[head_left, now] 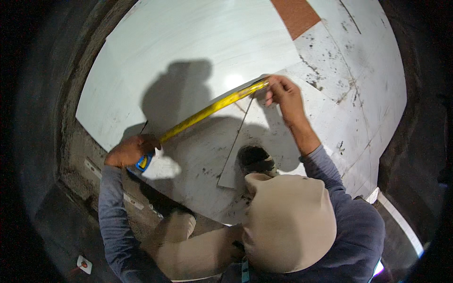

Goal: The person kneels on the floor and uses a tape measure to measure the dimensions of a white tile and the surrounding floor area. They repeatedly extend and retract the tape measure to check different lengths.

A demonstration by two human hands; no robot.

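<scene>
A tape measure with a blue case (144,162) sits in my left hand (130,152), its fingers wrapped round the case. From it the yellow blade (207,112) runs out, slanting up to the right over pale tiles (203,42). My right hand (284,94) pinches the blade's far end between thumb and fingers, close to a seam between tiles. Whether the blade touches the tile along its length I cannot tell. My shadow falls across the floor under the blade.
A reddish-brown piece (297,18) lies among the tiles at the far edge. Dirt marks the tiles on the right. My dark shoe (255,159) rests on the tiles below the blade. A bare, rough strip (78,146) borders the tiles on the left, and a small white object with a red centre (84,264) lies lower left.
</scene>
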